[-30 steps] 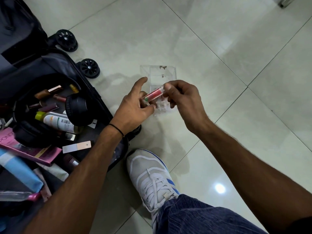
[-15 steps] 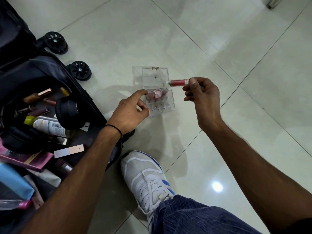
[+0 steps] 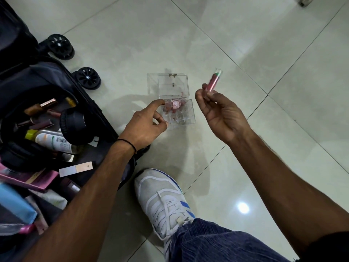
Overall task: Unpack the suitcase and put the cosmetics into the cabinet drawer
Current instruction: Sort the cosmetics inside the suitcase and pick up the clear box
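Pinching a pink lip gloss tube (image 3: 213,82) between thumb and fingertips, the right hand (image 3: 224,118) holds it up just right of the clear box (image 3: 186,118).
The left hand (image 3: 145,125) grips that open box on the tiled floor (image 3: 245,35), forefinger and thumb curled against its left wall, with the open suitcase (image 3: 37,76) near.

— Where was the pink tube (image 3: 212,82)?
— I saw it pinched at its lower end by the right hand (image 3: 222,114), nearly upright, a green band near the top, just right of the clear box (image 3: 186,118).
— And the box?
— On the floor (image 3: 245,44), lid standing open, pink tubes in its back row; the left hand (image 3: 145,125) held its left side.
— The suitcase (image 3: 43,80)?
— Dark, open at left, with a white bottle (image 3: 52,141) and small tubes (image 3: 43,105) inside.
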The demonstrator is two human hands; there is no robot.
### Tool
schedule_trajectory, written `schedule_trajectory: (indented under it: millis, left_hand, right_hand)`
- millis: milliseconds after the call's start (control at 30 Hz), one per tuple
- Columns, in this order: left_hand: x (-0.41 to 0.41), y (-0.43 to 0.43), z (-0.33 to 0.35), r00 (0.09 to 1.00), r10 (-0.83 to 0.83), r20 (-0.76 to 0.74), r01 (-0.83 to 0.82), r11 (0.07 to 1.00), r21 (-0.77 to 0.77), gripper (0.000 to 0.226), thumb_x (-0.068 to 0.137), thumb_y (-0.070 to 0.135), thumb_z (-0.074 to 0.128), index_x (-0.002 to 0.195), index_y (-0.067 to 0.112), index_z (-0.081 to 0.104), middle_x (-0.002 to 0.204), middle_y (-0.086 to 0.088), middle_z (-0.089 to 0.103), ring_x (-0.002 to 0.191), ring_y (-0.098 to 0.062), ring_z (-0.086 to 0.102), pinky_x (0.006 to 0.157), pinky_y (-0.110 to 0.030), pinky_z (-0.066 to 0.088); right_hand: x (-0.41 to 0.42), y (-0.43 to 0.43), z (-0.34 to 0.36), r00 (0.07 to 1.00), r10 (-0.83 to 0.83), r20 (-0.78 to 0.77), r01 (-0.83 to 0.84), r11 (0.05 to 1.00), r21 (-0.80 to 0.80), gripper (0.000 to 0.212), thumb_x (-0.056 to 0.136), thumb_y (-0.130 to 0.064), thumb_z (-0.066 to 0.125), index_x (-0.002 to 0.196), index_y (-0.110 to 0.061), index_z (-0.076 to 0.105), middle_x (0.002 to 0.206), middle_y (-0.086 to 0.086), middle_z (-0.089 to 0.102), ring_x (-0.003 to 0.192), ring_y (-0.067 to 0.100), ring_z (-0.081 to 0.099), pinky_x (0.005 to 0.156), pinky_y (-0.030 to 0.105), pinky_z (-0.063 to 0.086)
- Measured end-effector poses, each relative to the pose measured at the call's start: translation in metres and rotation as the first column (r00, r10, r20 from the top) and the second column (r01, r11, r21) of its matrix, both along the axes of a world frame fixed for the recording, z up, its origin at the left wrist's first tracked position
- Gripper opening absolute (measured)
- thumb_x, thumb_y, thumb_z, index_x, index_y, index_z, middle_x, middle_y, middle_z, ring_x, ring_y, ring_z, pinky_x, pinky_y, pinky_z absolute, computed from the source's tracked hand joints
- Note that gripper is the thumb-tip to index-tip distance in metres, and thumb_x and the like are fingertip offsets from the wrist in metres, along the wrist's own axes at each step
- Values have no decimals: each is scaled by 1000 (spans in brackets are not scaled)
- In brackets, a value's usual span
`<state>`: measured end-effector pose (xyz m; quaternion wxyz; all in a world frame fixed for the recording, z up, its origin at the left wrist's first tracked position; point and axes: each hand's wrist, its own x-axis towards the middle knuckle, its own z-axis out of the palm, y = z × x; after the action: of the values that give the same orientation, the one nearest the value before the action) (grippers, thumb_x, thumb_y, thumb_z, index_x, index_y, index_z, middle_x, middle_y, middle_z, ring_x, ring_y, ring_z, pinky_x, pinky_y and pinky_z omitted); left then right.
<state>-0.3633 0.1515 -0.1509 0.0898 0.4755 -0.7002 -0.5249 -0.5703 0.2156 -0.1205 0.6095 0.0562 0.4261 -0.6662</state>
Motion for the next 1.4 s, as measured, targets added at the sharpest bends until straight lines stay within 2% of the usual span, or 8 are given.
schedule_trajectory:
  millis: [100,233,333,467,600,900,1100,1400]
  left_hand:
    - [0,1,0,1000,4,-5,-4,1000,4,56,87,19,66,137,35,45,93,12,69,67,-7,64,72,-23,46]
    - [0,1,0,1000,2,3,-2,1000,-1,56,87,19,66,137,35,45,93,12,69,62,-1,60,71,-21,45]
    - [0,1,1,1000,-3,7,3,1000,-11,56,87,19,66,137,35,45,93,12,69,61,1,59,72,-21,46]
    - [1,1,-1,1000,-3,4,3,1000,-14,55,88,19,64,137,35,45,92,13,69,65,-3,62,75,-24,47]
    - [1,0,-3,1000,-7,12,7,1000,-29,56,88,20,64,138,34,44,95,12,67,66,-3,60,73,-22,44]
    - [-1,0,-3,1000,9,13,-8,998,-59,57,86,21,68,137,32,47,113,6,58,79,-15,63,73,-16,43]
    - [-1,0,-3,1000,6,10,-6,998,-58,58,85,20,68,137,32,47,113,7,58,82,-17,65,81,-26,50]
    - [0,4,-1,997,70,-31,-73,992,-100,50,90,13,60,136,29,50,112,6,60,82,-16,65,81,-27,50]
  right_hand:
    - [-1,2,-5,952,94,-290,-74,994,78,10,96,-6,62,105,-3,63,106,14,71,98,28,70,94,36,57]
    - [3,3,-16,678,243,-694,-99,965,241,18,91,-17,71,108,-13,72,109,-9,74,91,5,66,84,24,52]
    - [8,3,-26,520,282,-806,-98,957,272,21,85,-12,77,107,-12,74,108,-3,73,80,7,61,73,17,51]
    - [14,5,-38,198,373,-906,-144,926,350,17,87,-16,72,104,-16,69,103,-6,66,82,10,62,72,24,50]
    - [16,5,-41,57,337,-940,-159,932,325,12,87,-13,69,96,-19,64,101,-12,65,90,12,57,72,18,42]
    - [16,4,-43,126,363,-923,-186,923,338,18,87,-14,69,104,-21,66,102,-6,59,83,8,58,66,17,45]
    - [16,9,-40,149,398,-905,-193,910,368,31,87,-13,70,115,-21,63,108,-1,60,79,1,56,64,12,44]
    - [32,22,-12,203,269,-941,24,960,280,52,75,6,52,122,-16,57,106,1,60,77,5,53,64,14,42]
